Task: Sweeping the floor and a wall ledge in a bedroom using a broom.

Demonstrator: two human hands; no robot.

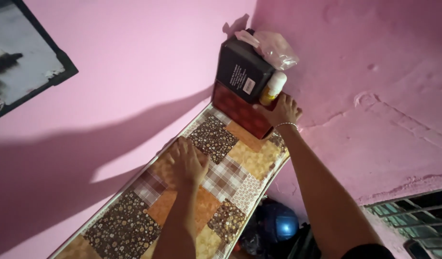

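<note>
A narrow shelf (134,184) covered with a brown patchwork cloth (216,139) runs along a pink wall. My left hand (186,160) lies flat on the cloth, fingers spread, holding nothing. My right hand (280,111), with a thin bracelet at the wrist, grips the near corner of a dark red box (238,109) at the shelf's far end. In that box stand a black box (242,71), a small yellow bottle with a white cap (274,88) and a clear plastic bag (274,48).
A dark-framed picture (24,52) hangs on the wall at upper left. Below the shelf's right edge sit a blue round object (283,224) and dark bags. A metal window grille (413,218) shows at lower right.
</note>
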